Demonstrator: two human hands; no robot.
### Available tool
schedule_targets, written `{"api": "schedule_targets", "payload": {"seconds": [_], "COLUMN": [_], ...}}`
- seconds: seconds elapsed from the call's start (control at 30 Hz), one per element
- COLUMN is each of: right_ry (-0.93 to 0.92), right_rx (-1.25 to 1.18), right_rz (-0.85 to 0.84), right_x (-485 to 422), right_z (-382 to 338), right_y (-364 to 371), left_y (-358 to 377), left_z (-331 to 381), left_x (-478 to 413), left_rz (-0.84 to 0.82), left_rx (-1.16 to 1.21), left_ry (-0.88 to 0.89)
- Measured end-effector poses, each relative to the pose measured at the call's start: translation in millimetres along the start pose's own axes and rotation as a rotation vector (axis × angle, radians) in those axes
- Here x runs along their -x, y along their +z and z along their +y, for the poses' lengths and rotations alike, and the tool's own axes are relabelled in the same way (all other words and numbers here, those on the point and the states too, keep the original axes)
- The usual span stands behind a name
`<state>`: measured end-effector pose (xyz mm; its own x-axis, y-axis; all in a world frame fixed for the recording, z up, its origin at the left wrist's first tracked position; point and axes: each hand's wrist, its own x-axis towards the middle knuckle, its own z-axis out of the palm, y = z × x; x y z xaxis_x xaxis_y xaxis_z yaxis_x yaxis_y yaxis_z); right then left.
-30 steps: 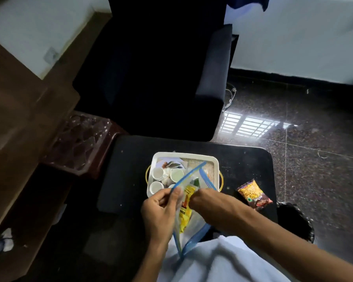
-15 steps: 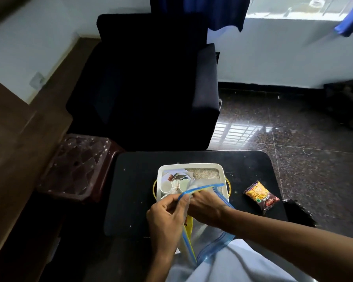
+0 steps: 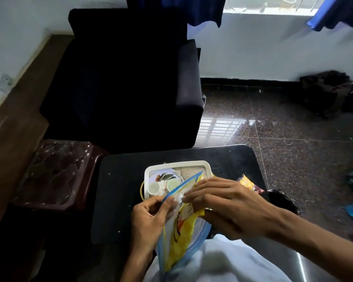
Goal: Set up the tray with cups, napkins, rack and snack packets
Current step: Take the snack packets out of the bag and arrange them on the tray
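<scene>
**Drawing a snack packet out of the zip bag**

Head view: the left hand (image 3: 151, 216) pinches one lip of a clear zip bag (image 3: 194, 251) with a blue seal, fingers and thumb clamped on the plastic. The bag is held above the near edge of the black tabletop (image 3: 120, 190). The right hand (image 3: 228, 202) reaches across the bag's mouth. Its fingers lie fairly straight over the top of the yellow snack packet (image 3: 183, 231) inside, and the thumb seems to close under that packet's corner.

The white tray (image 3: 175, 164) sits mid-tabletop, just beyond the hands. It holds two white cups (image 3: 153, 187) at its left side and a leaf-print napkin (image 3: 165, 177) behind them. A second snack packet (image 3: 248, 183) lies near the right edge, partly hidden by the right hand.

To do this step well, hold the lip taut so the mouth stays wide, and draw the packet straight up along the bag. Then set it on the bare right side of the tray, away from the light cups.
</scene>
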<state>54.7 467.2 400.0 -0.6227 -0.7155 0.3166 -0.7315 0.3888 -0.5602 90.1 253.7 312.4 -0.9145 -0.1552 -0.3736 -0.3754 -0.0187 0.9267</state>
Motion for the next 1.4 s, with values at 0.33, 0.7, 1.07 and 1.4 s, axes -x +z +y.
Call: {"api": "schedule_targets", "payload": {"seconds": [0.33, 0.7, 1.07, 1.4], "right_ry": [0.300, 1.092, 1.888, 2.069], "right_rx": [0.084, -0.094, -0.710, -0.726], "right_rz": [0.498, 0.562, 0.814, 0.736], "right_x": [32, 129, 166, 212], "right_z": [38, 248, 340, 326], "right_y": [-62, -24, 78, 96], "left_y": [41, 109, 149, 141], "left_z": [-7, -3, -5, -8], "left_x": [5, 25, 61, 63], "left_rz": [0.088, 0.450, 0.689, 0.707], "left_rx": [0.000, 0.173, 0.139, 0.115], "left_ry": [-0.097, -0.146, -0.090, -0.067]}}
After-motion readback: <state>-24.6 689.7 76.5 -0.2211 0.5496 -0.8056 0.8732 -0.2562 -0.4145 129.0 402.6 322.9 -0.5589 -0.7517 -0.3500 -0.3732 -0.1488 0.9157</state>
